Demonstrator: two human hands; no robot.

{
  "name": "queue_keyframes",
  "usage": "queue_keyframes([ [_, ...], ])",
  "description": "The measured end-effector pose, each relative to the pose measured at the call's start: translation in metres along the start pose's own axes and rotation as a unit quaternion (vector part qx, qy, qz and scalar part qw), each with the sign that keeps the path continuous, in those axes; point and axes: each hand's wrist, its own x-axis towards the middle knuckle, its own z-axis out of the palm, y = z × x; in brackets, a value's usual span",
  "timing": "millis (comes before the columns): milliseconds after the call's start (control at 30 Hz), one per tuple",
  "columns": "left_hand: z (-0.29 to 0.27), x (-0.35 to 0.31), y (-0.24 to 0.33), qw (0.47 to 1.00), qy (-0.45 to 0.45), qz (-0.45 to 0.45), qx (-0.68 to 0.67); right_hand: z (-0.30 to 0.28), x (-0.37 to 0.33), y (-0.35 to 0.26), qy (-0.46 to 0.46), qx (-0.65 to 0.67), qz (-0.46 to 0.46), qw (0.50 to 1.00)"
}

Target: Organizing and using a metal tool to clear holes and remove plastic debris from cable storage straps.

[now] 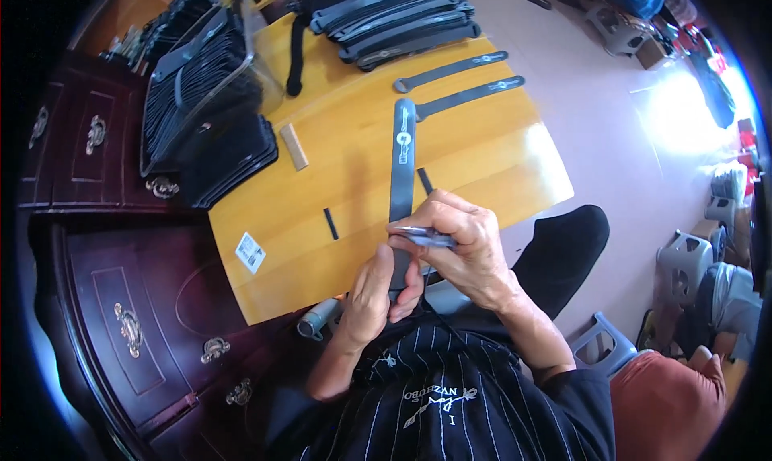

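A long grey strap (402,176) with a rounded end and a white printed mark lies lengthwise before me, its far part over the yellow table. My left hand (371,296) grips its near end, thumb on one side and fingers on the other. My right hand (465,244) is closed around a small shiny metal tool (422,236), its tip at the strap just beyond my left thumb. The tool's exact kind is hidden by my fingers. Two more grey straps (454,71) lie farther off to the right. Short black strips (331,224) rest on either side of the held strap.
A clear bin (261,79) full of black pieces stands at the far left, with a stack of black pouches (233,159) beside it. Several bundled straps (394,27) lie at the back. A wooden block (294,147) and white label (250,253) are on the table (498,168). Dark drawers (129,316) border the left.
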Motion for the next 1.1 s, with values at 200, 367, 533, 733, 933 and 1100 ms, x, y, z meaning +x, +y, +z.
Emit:
queue_keyframes([
  [200,-0.006,-0.021,-0.014,0.977,-0.074,-0.099,0.172,-0.135,0.03,0.047,0.388,-0.025,0.158,0.908],
  [367,-0.017,-0.026,-0.017,0.991,-0.018,-0.083,0.106,-0.236,0.0,0.059,0.597,-0.099,0.02,0.796],
  [533,-0.025,-0.014,-0.018,0.999,-0.005,-0.013,0.031,-0.185,0.003,0.078,0.42,-0.557,-0.044,0.715],
  [733,-0.015,0.009,-0.008,0.994,-0.054,0.099,-0.012,-0.102,0.019,0.088,0.248,-0.515,0.028,0.82],
  [933,-0.014,0.016,-0.01,0.994,-0.024,0.102,-0.027,-0.07,0.034,0.091,0.189,-0.487,0.073,0.849],
  [1100,-0.019,0.017,-0.013,0.994,-0.014,0.111,-0.018,-0.054,0.046,0.093,0.164,-0.465,0.127,0.861],
])
